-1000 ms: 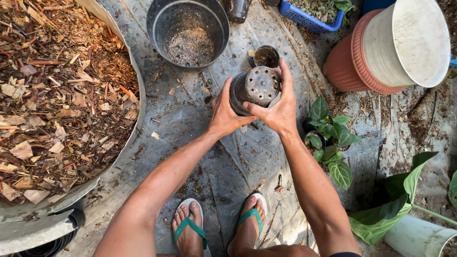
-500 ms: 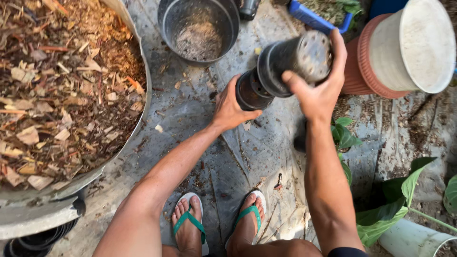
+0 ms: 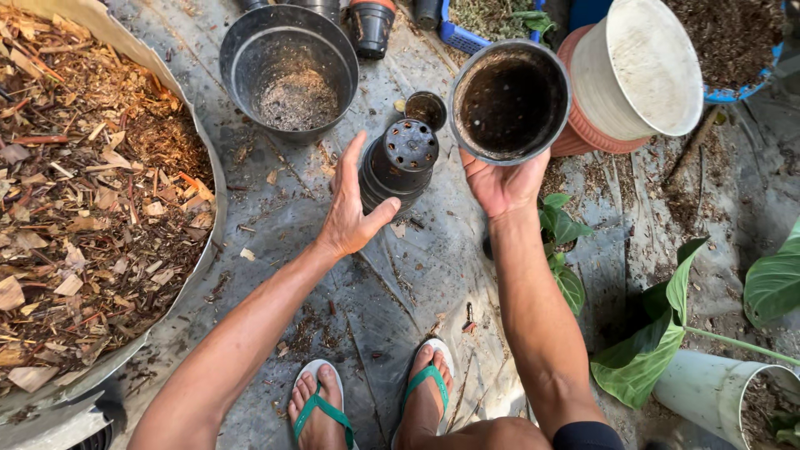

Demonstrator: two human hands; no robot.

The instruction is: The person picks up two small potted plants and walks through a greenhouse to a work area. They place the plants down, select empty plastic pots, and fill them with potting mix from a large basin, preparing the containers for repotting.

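Note:
My right hand (image 3: pixel 502 185) holds a single black plastic pot (image 3: pixel 510 102) from below, its mouth turned up toward me and its inside dusty with soil. My left hand (image 3: pixel 351 212) rests open against the side of a stack of upside-down black pots (image 3: pixel 398 167) standing on the grey ground sheet, fingers spread along its left side. A small dark pot (image 3: pixel 426 108) stands just behind the stack.
A large tub of wood chips (image 3: pixel 92 183) fills the left. A black bucket with some soil (image 3: pixel 289 71) sits behind. White and terracotta pots (image 3: pixel 642 75) lie at right, with leafy green plants (image 3: pixel 562 242) and a white pot (image 3: pixel 717 392) lower right. My sandalled feet (image 3: pixel 375 400) are below.
My right hand lifted one pot off the stack and turned it mouth-up. My left hand stayed beside the remaining stack.

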